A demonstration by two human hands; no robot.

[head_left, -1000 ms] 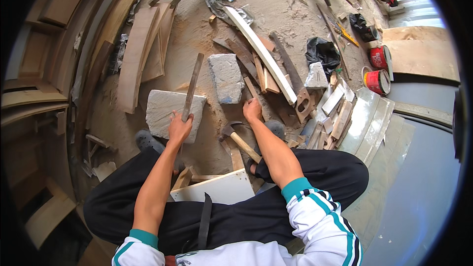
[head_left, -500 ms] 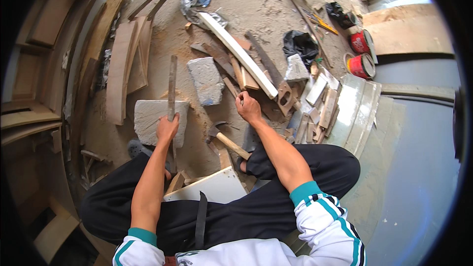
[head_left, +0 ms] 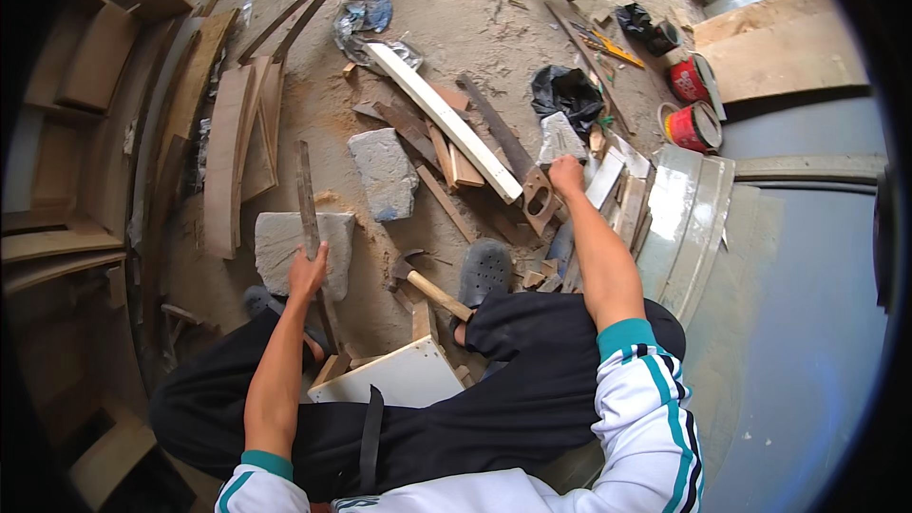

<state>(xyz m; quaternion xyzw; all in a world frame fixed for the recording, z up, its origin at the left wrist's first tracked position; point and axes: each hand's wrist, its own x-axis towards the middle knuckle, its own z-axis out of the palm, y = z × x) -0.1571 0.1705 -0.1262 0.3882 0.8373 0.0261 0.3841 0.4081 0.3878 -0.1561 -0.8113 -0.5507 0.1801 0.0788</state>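
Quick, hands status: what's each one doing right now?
Left hand: closed around a wood strip lying across a stone block.
Right hand: reaching into the scrap pile; grip cannot be told.

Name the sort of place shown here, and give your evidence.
Probably an informal woodworking yard: sawdust-strewn ground, curved wooden planks stacked at the left, a hammer lying by the feet.

Location type: an informal woodworking site on open ground. Indicators: sawdust-covered dirt floor (head_left: 456, 28), curved wooden planks (head_left: 228, 161) stacked at left, scattered offcuts (head_left: 617, 199), a hammer (head_left: 427, 285), stone blocks (head_left: 385, 171) and red paint cans (head_left: 693, 123).
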